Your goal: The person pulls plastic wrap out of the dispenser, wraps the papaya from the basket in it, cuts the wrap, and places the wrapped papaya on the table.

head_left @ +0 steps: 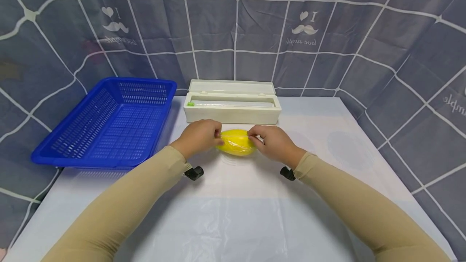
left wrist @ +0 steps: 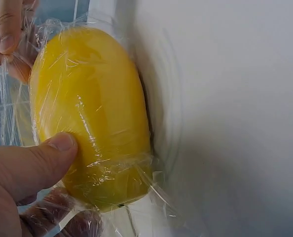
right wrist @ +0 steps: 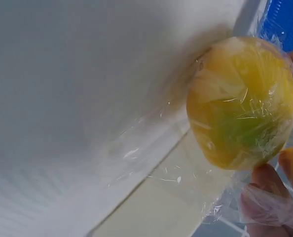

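Yellow fruit [head_left: 236, 142] sits mid-frame in the head view, wrapped in clear cling film [right wrist: 270, 205], right between the two hands. Long axis runs roughly left-right there, so each hand has one end: left hand [head_left: 202, 134] at the left tip, right hand [head_left: 273, 142] at the upper right of the other. Neither is clearly nearer; the fruit fills the gap between them.

Grip: left is narrow, holding the fruit by its end, thumb on the skin side through the film (lower left of the left wrist view), fingers in loose film below. Right pinches a gathered strand of film, upper left of that same view, off the far end of the fruit. Film is bunched at both ends, snug and creased over the body. Can't tell whether the fruit bears on the white table [head_left: 233, 221] or hangs just above it; shadow and film blur the contact.

Just beyond the fruit, upper centre: white wrap dispenser [head_left: 233, 115], lid [head_left: 233, 87] up, green slider [head_left: 190, 104] at the left of its slot. Blue basket [head_left: 98, 163] on the left side of the frame, well apart from the fruit.
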A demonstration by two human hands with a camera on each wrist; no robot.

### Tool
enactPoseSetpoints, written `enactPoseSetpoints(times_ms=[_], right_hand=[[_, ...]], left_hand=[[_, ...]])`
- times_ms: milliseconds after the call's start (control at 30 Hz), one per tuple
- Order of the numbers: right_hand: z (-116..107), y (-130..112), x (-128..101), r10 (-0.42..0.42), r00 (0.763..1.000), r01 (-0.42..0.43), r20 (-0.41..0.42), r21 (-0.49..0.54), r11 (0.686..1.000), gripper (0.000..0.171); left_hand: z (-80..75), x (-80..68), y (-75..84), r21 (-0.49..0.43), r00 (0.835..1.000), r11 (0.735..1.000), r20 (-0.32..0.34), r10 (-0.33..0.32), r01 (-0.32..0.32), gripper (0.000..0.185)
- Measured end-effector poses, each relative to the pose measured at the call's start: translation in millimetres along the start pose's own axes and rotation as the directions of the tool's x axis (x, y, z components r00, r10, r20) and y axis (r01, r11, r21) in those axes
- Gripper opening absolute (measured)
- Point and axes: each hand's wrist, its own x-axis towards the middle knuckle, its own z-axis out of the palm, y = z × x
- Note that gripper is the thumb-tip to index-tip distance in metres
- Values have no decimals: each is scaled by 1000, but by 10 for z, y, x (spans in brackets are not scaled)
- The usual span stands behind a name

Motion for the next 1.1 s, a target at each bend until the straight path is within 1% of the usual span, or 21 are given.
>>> enactPoseSetpoints(times_ms=[133, 267, 433, 533, 600, 700, 767, 833, 867, 900, 967, 1033, 1100], right_hand=[[45, -7, -30, -18, 1000, 18, -8, -8, 1000, 14], [64, -27, -37, -26, 1000, 26, -12, -17, 1000, 15], [70, -25, -42, 3, 1000, -3, 2, -18, 1000, 19], [84, -5, -26, 20, 1000, -20, 8, -11, 1000, 23], [101, 12, -4, 23, 1000, -23, 2, -16, 1000, 20], [137, 43, 36, 33, 999, -33, -20, -17, 999, 11], [153, 57, 57, 46, 998, -46, -37, 8, 999, 7], [161, 67, 74, 66, 996, -63, -54, 50, 997, 7], [160, 69, 81, 78, 995, -73, -62, 77, 994, 7], [158, 69, 89, 88, 994, -81, -71, 102, 991, 8], [153, 73, 103, 105, 991, -92, -83, 144, 985, 10], [143, 70, 112, 119, 989, -103, -86, 172, 980, 12], [129, 68, 118, 121, 989, -104, -85, 185, 977, 13]], left_hand=[[7, 14, -7, 6, 1000, 1000, -12, 18, -18, 34], [25, 25, -21, 43, 998, 998, -43, 54, -52, 33], [59, 38, -23, 98, 991, 991, -83, 104, -96, 29], [75, 47, -28, 110, 988, 988, -101, 120, -109, 28], [79, 45, -34, 118, 985, 987, -117, 127, -113, 28], [83, 38, -45, 150, 978, 981, -153, 144, -121, 27], [89, 34, -43, 166, 973, 978, -173, 153, -124, 23], [99, 36, -37, 155, 973, 980, -178, 150, -123, 19], [105, 38, -29, 135, 975, 984, -171, 142, -119, 20], [114, 40, -19, 99, 979, 989, -158, 129, -114, 25], [135, 48, 2, 16, 987, 994, -121, 106, -105, 41], [159, 60, 20, -35, 991, 994, -88, 104, -108, 55], [188, 70, 33, -55, 991, 991, -63, 120, -124, 62]])
